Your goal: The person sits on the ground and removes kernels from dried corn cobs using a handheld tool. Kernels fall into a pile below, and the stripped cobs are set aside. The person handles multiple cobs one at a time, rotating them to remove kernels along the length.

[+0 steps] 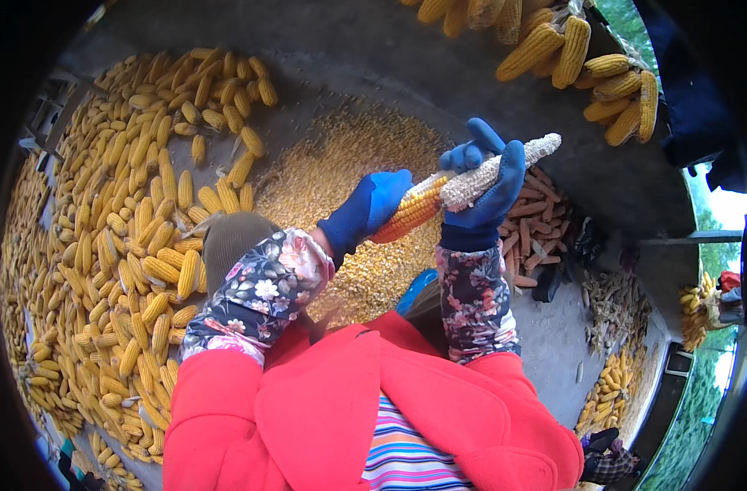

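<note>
Blue coated gloves cover both hands. My left hand [376, 199] grips a partly shelled ear of corn [413, 212], which has yellow-orange kernels on the near side and a pale stripe along its upper edge. Its upper end meets the lower end of a bare whitish corncob [502, 172]. That cob lies slantwise in my right hand [487, 178], between the thumb and the curled fingers. Beneath the hands spreads a heap of loose corn kernels [355, 147].
A large pile of yellow corn ears [128, 245] fills the left. Bare reddish cobs [536, 224] lie beyond my right wrist, with dry husks [616, 307] farther right. Bunches of corn ears [570, 49] hang at the upper right. Another person [609, 460] is at the lower right edge.
</note>
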Tool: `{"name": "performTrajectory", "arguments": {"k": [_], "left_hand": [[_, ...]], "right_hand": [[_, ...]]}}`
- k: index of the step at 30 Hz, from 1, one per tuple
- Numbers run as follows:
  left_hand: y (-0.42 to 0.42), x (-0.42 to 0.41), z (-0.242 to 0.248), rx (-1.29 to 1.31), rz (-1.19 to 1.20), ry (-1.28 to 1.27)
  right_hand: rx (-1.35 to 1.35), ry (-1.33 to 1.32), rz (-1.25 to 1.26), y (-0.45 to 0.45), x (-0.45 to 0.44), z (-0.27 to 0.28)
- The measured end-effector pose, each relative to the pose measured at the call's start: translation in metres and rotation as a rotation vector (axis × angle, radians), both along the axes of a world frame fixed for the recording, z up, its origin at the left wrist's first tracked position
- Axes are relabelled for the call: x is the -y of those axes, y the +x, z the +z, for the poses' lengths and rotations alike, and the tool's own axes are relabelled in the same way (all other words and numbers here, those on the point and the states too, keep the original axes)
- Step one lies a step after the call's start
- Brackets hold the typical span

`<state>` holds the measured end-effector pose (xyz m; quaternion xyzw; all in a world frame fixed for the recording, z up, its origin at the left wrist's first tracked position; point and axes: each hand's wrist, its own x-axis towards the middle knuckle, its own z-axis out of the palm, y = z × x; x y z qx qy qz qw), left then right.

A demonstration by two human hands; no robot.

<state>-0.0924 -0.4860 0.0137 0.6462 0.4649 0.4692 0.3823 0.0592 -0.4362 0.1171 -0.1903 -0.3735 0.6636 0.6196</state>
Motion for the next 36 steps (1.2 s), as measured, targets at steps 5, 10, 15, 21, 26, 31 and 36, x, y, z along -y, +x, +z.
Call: {"name": "performTrajectory", "arguments": {"k": [5,10,15,21,26,31,36], "left_hand": [[-0.007,-0.002,0.003,-0.071,-0.072,-0.087],[-0.009,0.002,0.007,-0.016,-0.198,-0.054],[-0.014,-0.002,0.001,-0.028,-0.34,-0.062],[-0.002,0.011,0.024,0.786,-0.419,-0.666],[-0.003,0.018,0.061,0.329,-0.354,-0.588],[-0.034,0.023,0.065,0.428,-0.27,-0.676],[-0.047,0.029,0.074,0.298,-0.306,-0.728]], "right_hand": [[-0.003,0.013,0.027,0.0,0.002,-0.002],[0.0,0.058,0.061,0.001,0.005,-0.003],[-0.003,0.083,0.102,0.002,0.008,-0.002],[-0.137,-0.062,0.156,0.023,-0.024,-0.006],[-0.165,-0.201,0.213,0.045,-0.052,-0.018],[0.545,0.26,-0.171,0.042,-0.035,0.008],[1.108,1.264,-0.28,0.027,-0.01,0.036]]}}
